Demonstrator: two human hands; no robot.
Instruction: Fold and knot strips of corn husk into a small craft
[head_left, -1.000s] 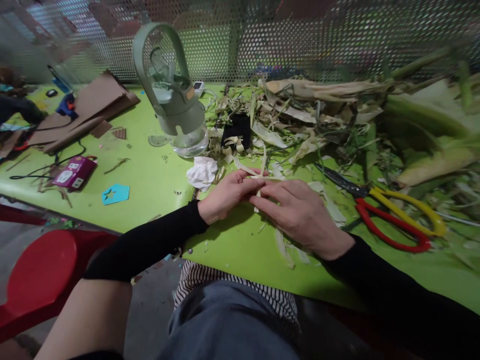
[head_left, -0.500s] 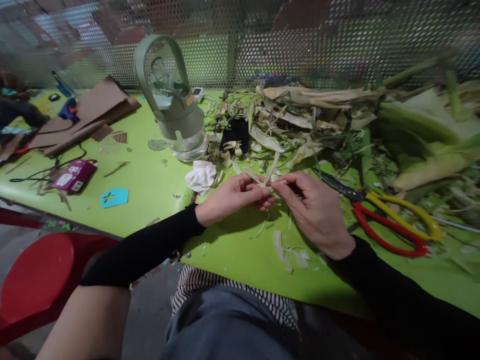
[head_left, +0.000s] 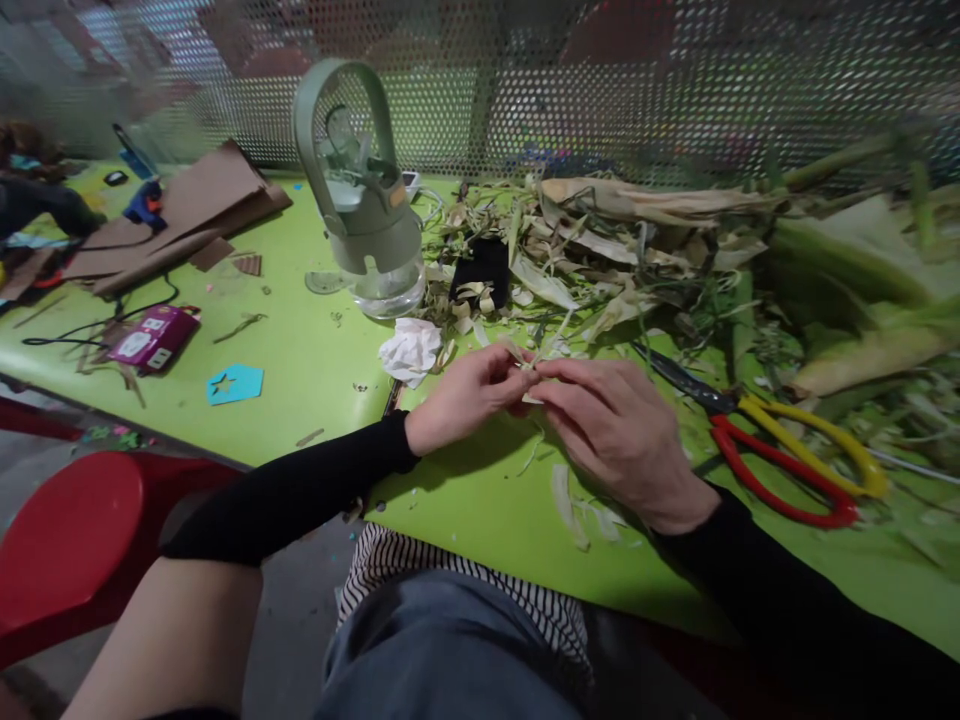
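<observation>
Pale strips of corn husk [head_left: 553, 336] stick up from between my two hands, above the green table. My left hand [head_left: 472, 393] pinches them with thumb and fingers. My right hand [head_left: 619, 425] has its thumb and fingertips closed on the same strips, touching the left fingertips; the exact grip is partly hidden. A thin fibre [head_left: 534, 448] dangles below the fingers. Loose husk scraps [head_left: 577, 508] lie on the table by my right wrist. Scissors [head_left: 780, 450] with one red and one yellow handle rest to the right of that hand.
A pale green water bottle [head_left: 379, 230] and crumpled tissue [head_left: 410, 350] stand left of a heap of husks [head_left: 645, 230]. Among scraps lies a black flat object [head_left: 480, 268]. Further left are a purple box [head_left: 155, 338], a blue tag [head_left: 235, 383] and brown paper [head_left: 187, 205]. A red stool [head_left: 75, 540] stands below.
My right hand has turned so its fingers reach further over the husk strips, and less of the strips shows. The whole view has shifted slightly.
</observation>
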